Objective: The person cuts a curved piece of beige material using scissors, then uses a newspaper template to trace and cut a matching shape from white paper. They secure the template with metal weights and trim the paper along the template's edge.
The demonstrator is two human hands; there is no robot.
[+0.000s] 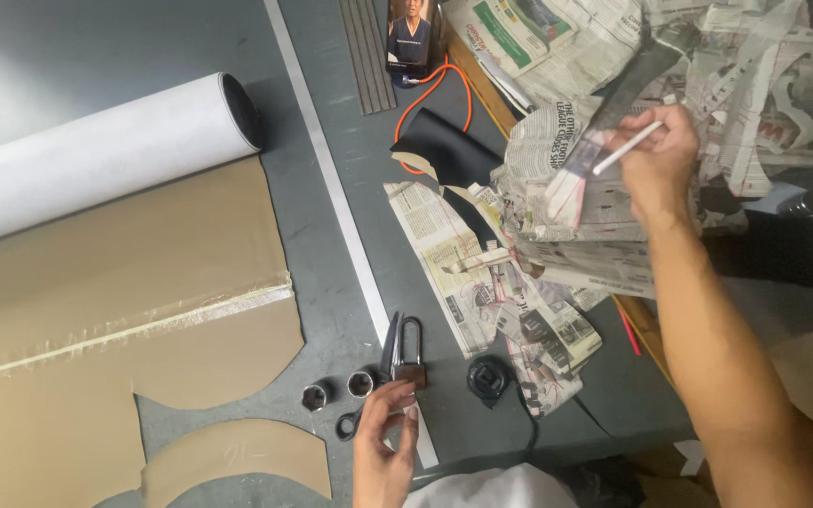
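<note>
My left hand [383, 442] reaches up from the near edge, and its fingertips touch the black handles of a pair of scissors [390, 362] lying on the dark table. A padlock [410, 353] rests right beside the scissors. My right hand [659, 162] is raised at the upper right over a pile of newspaper pattern pieces [566, 202]. It pinches a thin white stick, a pencil or chalk marker [627, 148], against the top sheet.
A white roll of tan sheet material [96, 155] lies unrolled at the left, with a cut curved piece [237, 456] near the front. Two metal sockets [336, 390], a black round weight [489, 379], a long metal ruler [331, 183], a phone [413, 38] and an orange cable [435, 89] lie about.
</note>
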